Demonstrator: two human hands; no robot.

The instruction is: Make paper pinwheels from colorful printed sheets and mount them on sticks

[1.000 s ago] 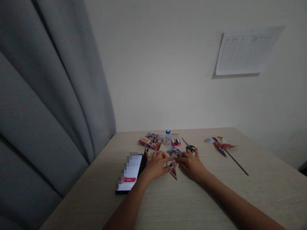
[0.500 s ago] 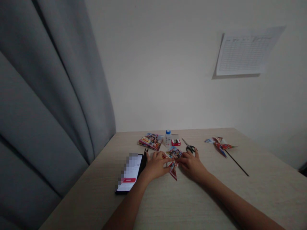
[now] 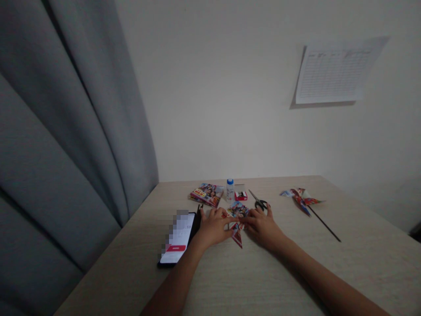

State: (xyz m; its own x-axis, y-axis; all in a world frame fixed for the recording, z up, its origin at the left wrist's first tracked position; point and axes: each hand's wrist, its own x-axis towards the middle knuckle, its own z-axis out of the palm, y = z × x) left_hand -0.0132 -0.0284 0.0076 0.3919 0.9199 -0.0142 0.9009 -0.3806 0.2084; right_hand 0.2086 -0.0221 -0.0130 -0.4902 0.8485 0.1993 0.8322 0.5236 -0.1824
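Observation:
A colourful printed paper pinwheel piece (image 3: 237, 238) lies on the table between my hands, one red-patterned point towards me. My left hand (image 3: 215, 227) presses on its left side, fingers closed on the paper near the middle. From the right, my right hand (image 3: 261, 224) meets it there, its thumb and fingers pinched at the paper's centre. The fingertips hide most of the middle. Just beyond my right hand, scissors (image 3: 261, 204) with black handles lie beside its raised finger. A phone (image 3: 177, 245) with a lit screen rests left of my left forearm.
Printed paper sheets (image 3: 207, 194) are stacked at the back, left of a blue-capped glue bottle (image 3: 230, 190) and a small red box (image 3: 241, 195). On the right lies a finished pinwheel (image 3: 301, 202) on a dark stick (image 3: 325, 223). Dark sticks (image 3: 199, 210) lie by the phone.

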